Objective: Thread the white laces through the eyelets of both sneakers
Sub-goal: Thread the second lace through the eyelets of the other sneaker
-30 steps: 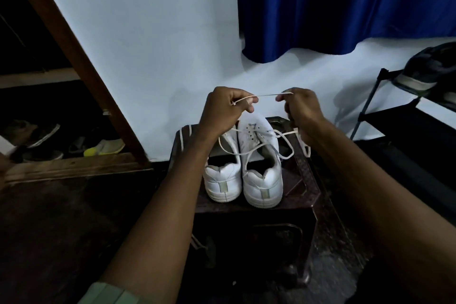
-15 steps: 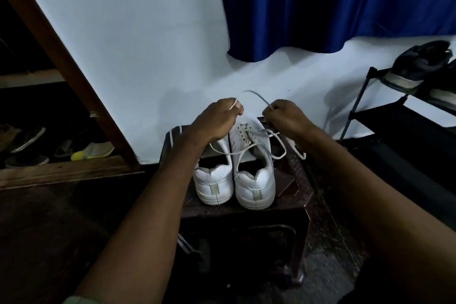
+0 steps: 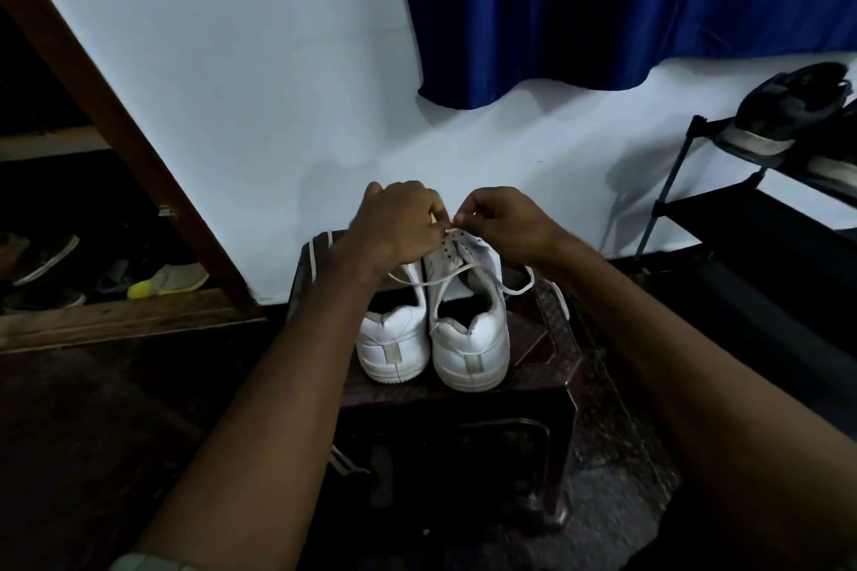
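My left hand (image 3: 401, 223) and right hand (image 3: 498, 220) pinch the white lace (image 3: 452, 281) above the right sneaker (image 3: 468, 329); lacing looks barely begun, left sneaker (image 3: 394, 343) seemingly unlaced.

Just one view here, a wide-angle cam on the person's head, looking forward and down past both forearms. The dark stool (image 3: 547, 366) sits dead centre and pretty close, roughly at arm's reach. Behind the stool is the white wall (image 3: 241, 74), with a blue curtain (image 3: 603, 0) above and right of it. No second view, so nothing overlaps. Edges bend from the wide lens.
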Demonstrator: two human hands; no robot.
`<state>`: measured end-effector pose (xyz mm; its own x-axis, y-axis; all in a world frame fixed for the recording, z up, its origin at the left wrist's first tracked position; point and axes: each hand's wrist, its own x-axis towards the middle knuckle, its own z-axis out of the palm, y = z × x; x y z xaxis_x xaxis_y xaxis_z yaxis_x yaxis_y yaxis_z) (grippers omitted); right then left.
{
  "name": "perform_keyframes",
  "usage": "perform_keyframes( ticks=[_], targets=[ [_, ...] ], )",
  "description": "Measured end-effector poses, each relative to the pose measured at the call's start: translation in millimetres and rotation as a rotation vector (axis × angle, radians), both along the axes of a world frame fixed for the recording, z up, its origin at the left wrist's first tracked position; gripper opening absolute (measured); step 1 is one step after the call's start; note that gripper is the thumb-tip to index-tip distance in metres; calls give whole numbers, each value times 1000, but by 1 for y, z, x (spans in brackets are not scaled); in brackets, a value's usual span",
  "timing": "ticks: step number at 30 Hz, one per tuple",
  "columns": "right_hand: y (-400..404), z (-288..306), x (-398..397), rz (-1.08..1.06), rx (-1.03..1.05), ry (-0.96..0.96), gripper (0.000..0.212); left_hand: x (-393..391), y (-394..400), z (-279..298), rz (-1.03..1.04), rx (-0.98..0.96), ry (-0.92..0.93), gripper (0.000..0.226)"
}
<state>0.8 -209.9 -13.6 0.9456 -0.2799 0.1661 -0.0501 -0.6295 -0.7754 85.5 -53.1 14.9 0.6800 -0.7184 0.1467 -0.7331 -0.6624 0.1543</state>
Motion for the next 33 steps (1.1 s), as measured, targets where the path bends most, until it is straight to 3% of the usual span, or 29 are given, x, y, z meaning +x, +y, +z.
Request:
perform_keyframes(
  ticks=[4,8,12,14,16,19,21,25,29,33],
  targets=[
    [-7,-4,-1,-109,231,-87,10,8,10,2,6,69,49,18],
    [-8,4,-6,-149,615,-171,6,0,3,10,-1,-266,174,25],
    [-1,11,-5,-246,746,-179,13,-20,-19,12,-95,-656,766,19],
    [-5,14,-7,-335,764,-198,21,-23,-22,13,-162,-695,899,24],
    [-13,13,-9,-438,613,-240,23,-23,-21,16,-184,-694,885,28],
    [-31,6,-9,-619,88,-217,27,-15,-14,15,-125,-578,619,24],
    [-35,4,-11,-665,-50,-198,26,-12,-7,14,-84,-427,478,17],
    [-32,1,-10,-563,-94,-139,20,-18,-1,17,-122,-156,584,19],
    [-23,-3,-4,-416,-19,-96,26,-19,-7,18,-63,-122,473,14],
    [-22,-5,-1,-368,-22,-61,24,-24,-9,24,-12,-120,588,12]
  ],
)
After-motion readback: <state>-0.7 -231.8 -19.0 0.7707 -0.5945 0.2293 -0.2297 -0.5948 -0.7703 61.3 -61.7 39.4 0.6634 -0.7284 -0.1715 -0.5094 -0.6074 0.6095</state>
